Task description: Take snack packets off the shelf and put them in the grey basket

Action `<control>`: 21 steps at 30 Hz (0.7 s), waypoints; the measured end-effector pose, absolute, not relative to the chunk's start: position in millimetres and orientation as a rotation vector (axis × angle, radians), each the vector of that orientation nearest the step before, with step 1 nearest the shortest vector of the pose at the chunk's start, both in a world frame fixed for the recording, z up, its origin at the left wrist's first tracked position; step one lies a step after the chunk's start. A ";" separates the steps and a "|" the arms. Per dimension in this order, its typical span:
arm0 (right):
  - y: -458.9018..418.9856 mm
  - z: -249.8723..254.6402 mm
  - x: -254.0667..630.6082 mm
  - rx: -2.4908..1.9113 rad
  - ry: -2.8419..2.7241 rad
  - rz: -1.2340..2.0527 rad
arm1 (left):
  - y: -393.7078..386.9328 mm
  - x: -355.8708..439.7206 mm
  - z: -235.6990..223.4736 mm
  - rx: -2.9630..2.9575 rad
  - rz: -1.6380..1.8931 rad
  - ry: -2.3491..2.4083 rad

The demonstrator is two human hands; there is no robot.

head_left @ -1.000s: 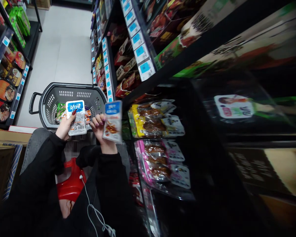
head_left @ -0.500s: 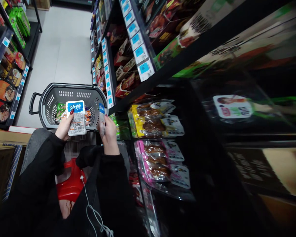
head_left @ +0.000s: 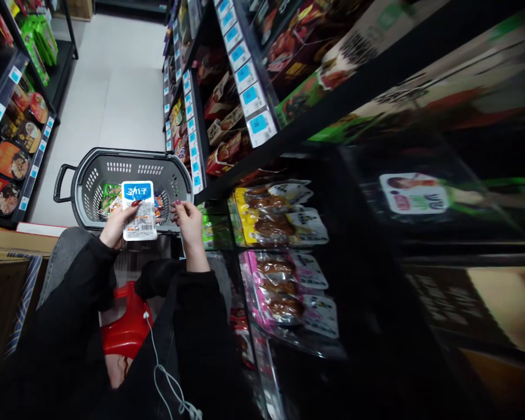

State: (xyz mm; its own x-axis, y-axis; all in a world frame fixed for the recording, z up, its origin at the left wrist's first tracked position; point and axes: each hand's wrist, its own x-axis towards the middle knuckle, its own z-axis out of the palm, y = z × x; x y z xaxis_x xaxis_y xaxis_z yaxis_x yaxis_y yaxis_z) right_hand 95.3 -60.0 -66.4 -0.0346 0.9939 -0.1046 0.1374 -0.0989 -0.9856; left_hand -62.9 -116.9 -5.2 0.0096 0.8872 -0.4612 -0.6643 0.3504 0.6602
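My left hand grips a white snack packet with a blue label at its top. The thumb lies across the packet's face, and printed text with a barcode is turned up toward me. The packet is held over the near side of a grey shopping basket. At the basket's right rim is my right hand, its fingers loosely bent and apart with no packet visible in them. Small colourful packets lie in the basket, partly hidden behind the white packet.
Close on the right stand dark shelves with yellow packs and pink packs of brown food. A left shelf holds round-lidded bowls. Cardboard boxes are at my left knee. A red object and white cable are below my arms.
A thin blue-and-white packet that was in my right hand is no longer seen there, and those fingers have loosened. The white packet in my left hand has shifted slightly right.
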 end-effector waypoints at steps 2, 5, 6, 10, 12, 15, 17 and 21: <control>-68.0 -56.7 87.8 -1.238 -1.228 1.397 | -116.5 -63.5 -9.7 0.336 1.270 1.002; -77.9 -46.6 77.8 -1.087 -1.152 1.550 | -115.3 -64.1 -15.2 0.371 1.296 1.043; -79.9 -44.6 75.7 -1.063 -1.134 1.570 | -115.1 -64.2 -16.3 0.378 1.298 1.044; -83.6 -39.6 73.0 -1.058 -1.118 1.579 | -115.6 -62.6 -16.6 0.395 1.300 1.005; -84.8 -37.0 73.2 -1.086 -1.117 1.583 | -116.1 -60.8 -15.2 0.397 1.293 0.985; -86.4 -32.6 73.4 -1.116 -1.135 1.561 | -116.4 -58.4 -13.1 0.396 1.278 0.985; -87.3 -30.2 73.3 -1.113 -1.149 1.538 | -116.4 -57.7 -12.4 0.395 1.269 0.988; -88.1 -28.4 74.0 -1.097 -1.155 1.526 | -116.0 -58.3 -12.9 0.398 1.270 0.986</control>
State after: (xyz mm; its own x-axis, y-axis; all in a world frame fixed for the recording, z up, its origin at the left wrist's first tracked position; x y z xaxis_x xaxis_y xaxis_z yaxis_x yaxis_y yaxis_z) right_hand 74.0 -88.1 -28.4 -0.1992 0.9717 -0.1272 -0.1421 -0.1570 -0.9773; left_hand -58.3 -116.0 -12.9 -0.0225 0.9190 -0.3935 -0.6088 0.2996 0.7346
